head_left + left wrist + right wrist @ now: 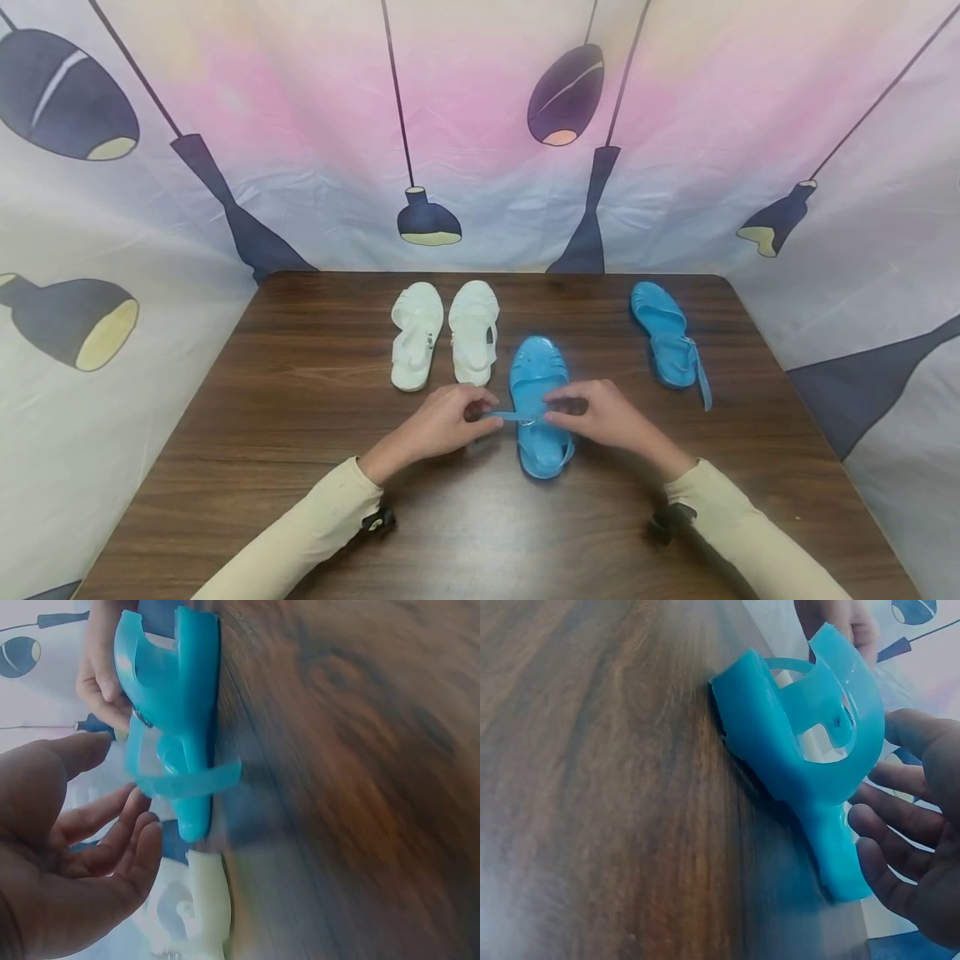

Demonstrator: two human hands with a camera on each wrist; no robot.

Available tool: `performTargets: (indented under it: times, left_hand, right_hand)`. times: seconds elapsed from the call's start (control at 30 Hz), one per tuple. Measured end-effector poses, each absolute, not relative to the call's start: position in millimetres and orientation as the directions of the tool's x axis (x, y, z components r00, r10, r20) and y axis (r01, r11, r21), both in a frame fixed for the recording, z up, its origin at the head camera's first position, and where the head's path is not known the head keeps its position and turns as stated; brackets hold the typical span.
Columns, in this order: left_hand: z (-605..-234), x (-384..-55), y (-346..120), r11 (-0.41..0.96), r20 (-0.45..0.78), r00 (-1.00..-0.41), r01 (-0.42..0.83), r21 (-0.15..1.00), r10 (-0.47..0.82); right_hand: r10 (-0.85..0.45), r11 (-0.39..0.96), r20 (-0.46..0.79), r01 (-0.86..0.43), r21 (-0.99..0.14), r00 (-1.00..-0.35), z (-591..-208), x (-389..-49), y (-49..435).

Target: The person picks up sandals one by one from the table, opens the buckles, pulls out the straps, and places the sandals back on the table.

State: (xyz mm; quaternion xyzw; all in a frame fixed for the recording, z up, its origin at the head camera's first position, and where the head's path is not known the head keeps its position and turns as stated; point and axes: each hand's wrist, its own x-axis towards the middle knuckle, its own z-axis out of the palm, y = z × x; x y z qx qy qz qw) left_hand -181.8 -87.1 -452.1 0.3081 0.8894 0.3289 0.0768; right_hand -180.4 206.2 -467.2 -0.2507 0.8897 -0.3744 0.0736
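Note:
A blue jelly sandal [538,367] lies on the table, toe pointing away from me. Its ankle strap [510,415] runs out to the left, and in the left wrist view the strap's free end [217,778] droops toward the tabletop. The left hand [450,417] is beside that strap, thumb and fingers parted, a fingertip at or very near it. On the other side, the right hand [603,412] has thumb and index finger close to the strap by the small buckle [141,716]; its fingers look relaxed and spread in the right wrist view. Whether the thumb touches is unclear.
Two white sandals [417,333] [474,333] stand side by side, left of and beyond the blue one. A second blue sandal [663,333] lies toward the right back, its strap hanging loose. The brown wooden table [300,367] meets a patterned cloth behind.

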Motion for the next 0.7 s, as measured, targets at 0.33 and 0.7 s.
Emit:
performTargets:
  times: [0.33, 0.7]
  left_hand:
    - [-457, -191, -50, 0.545, 0.059, -0.761, 0.514, 0.662, 0.646]
    - [-471, -191, -34, 0.542, -0.001, -0.775, 0.440, 0.716, 0.631]
  right_hand:
    - [-0.488, 0.591, 0.027, -0.352, -0.726, -0.873, -474, -174, 202]
    - [-0.471, 0.563, 0.020, -0.318, -0.762, -0.882, -480, -174, 202]
